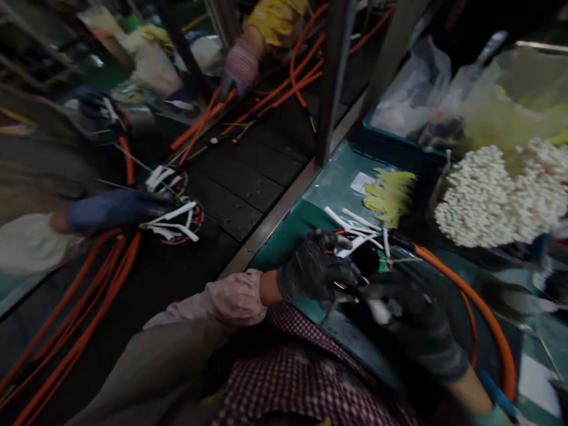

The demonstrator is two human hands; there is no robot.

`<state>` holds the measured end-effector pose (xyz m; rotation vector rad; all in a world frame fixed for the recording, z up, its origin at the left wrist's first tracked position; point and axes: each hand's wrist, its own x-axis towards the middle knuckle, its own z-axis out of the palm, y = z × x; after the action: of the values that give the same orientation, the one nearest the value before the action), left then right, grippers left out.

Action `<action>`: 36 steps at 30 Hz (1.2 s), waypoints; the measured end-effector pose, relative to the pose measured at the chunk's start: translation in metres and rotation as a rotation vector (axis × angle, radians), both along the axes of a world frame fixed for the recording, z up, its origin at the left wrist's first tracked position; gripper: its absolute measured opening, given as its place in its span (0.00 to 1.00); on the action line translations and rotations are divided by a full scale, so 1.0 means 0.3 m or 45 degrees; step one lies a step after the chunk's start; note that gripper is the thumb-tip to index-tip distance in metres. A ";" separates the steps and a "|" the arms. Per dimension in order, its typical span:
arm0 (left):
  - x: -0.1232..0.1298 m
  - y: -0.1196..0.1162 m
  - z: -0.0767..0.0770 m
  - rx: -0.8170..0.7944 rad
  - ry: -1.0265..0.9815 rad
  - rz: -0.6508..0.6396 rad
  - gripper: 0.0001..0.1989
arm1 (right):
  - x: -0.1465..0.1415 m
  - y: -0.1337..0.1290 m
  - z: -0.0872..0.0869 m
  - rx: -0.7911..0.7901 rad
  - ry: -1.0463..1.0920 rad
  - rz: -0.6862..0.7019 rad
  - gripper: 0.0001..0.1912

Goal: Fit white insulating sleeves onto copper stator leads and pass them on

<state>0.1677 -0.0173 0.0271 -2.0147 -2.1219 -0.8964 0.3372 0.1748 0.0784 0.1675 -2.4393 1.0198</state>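
Note:
My left hand point(315, 267) and my right hand point(416, 326), both in black gloves, meet over a green work mat point(307, 225). Between them they grip the end of a thick orange cable point(486, 313), where a bundle of thin wires and white-sleeved leads point(357, 228) fans out. The gloves hide the gripped part, which looks dark. A small white piece point(379, 311) shows at my right fingers. The orange cable curves away to the right of my right hand.
A heap of small white parts point(501, 194) and yellow strips point(390, 196) lie beyond the mat, beside plastic bags and a blue bin point(395, 147). A black conveyor point(237, 175) carries orange harnesses. Co-workers' gloved hands point(240, 68) work across it, near a steel post point(336, 64).

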 end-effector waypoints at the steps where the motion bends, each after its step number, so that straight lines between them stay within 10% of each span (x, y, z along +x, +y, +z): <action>1: -0.003 0.004 0.000 -0.003 0.010 0.011 0.15 | -0.012 0.005 0.009 -0.031 -0.023 -0.038 0.11; 9: -0.003 -0.005 0.008 0.285 -0.004 -0.017 0.09 | -0.069 -0.005 0.072 -0.148 -0.242 -0.141 0.08; 18: -0.010 -0.013 0.028 0.031 -0.073 0.107 0.17 | -0.074 0.007 0.051 -0.375 -0.296 -0.040 0.05; 36: -0.016 -0.005 0.031 0.297 0.004 0.077 0.19 | -0.059 -0.009 0.031 -0.446 -0.305 -0.019 0.05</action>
<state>0.1628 -0.0189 0.0363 -1.8275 -1.9603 -1.0739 0.3194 0.1721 0.0878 -0.0965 -2.4119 1.5142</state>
